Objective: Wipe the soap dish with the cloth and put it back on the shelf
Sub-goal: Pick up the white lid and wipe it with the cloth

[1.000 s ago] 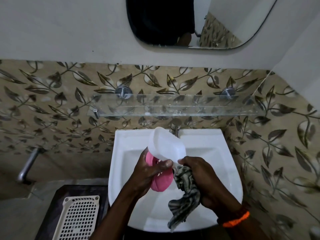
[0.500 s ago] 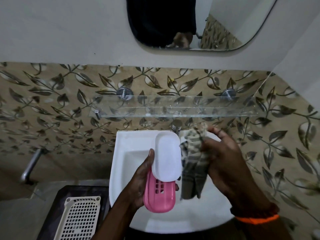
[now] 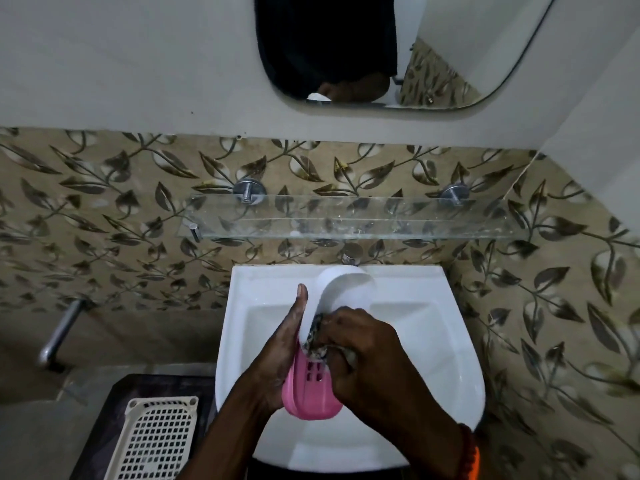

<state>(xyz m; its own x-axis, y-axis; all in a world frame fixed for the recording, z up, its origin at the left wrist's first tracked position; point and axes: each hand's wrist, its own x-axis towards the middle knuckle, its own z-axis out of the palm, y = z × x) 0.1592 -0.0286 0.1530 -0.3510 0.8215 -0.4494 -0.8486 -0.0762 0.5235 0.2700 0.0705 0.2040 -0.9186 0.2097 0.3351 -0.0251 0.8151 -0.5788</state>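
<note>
1. soap dish [image 3: 313, 393], pink base with white lid [image 3: 341, 289] hinged up, sits over the sink [image 3: 433, 341], cradled in the left hand [image 3: 280, 344] along its left edge
2. right hand [image 3: 367, 355] grips the bunched cloth [image 3: 317, 336], pressing it inside the dish
3. glass shelf [image 3: 346, 225] is above, well apart

Glossy plastic soap dish [image 3: 313, 393], cloth [image 3: 317, 336] rag, clear glass shelf [image 3: 346, 225], ceramic sink [image 3: 433, 341].

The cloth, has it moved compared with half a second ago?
Yes. The cloth was held up near the glass shelf; the right hand has brought it down, away from the shelf, into the open soap dish over the basin.
</note>
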